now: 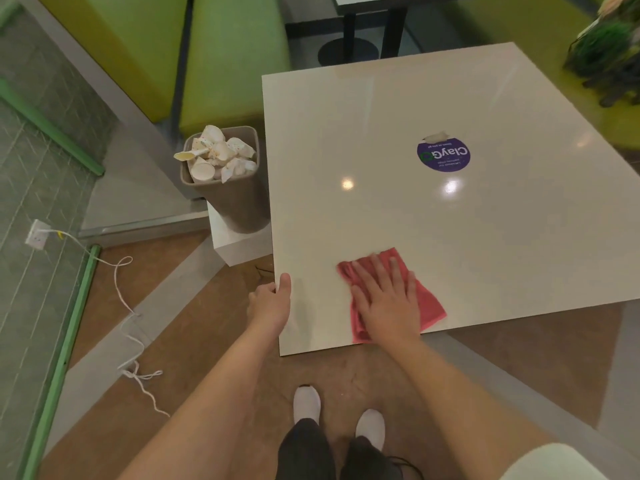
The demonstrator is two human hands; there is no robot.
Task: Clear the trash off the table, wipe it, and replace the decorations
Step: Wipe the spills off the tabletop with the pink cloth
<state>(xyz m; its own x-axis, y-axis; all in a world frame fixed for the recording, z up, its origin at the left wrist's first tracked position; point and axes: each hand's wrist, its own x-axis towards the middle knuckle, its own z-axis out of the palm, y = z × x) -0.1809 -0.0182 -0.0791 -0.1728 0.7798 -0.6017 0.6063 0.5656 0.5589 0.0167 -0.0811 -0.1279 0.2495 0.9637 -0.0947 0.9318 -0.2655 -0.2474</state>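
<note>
The right hand [386,299] is lying flat, fingers straight and spread, pressing a pink cloth [429,301] onto the table [398,126] close to the near edge. The left hand [272,304] is gripping the table's near-left edge, thumb on top and fingers curling under, apparently steadying it.

The cloth is bunching in folds under the palm on its left side, so a hard push could be sliding the hand over the fabric and leaving unwiped streaks. Working this close to the near edge, a stroke toward the body could be dragging the cloth off onto the floor.

Further out, a purple sticker [444,155] is sitting toward the middle-right of the table with a torn paper scrap at its far rim; a pass over it could be catching and lifting it.

The bin [225,199], just off the left edge, is heaped above its rim with cups [214,154], so sweeping crumbs that way is risking a spill. The plant [606,53] is waiting off the far-right corner, not yet replaced
</note>
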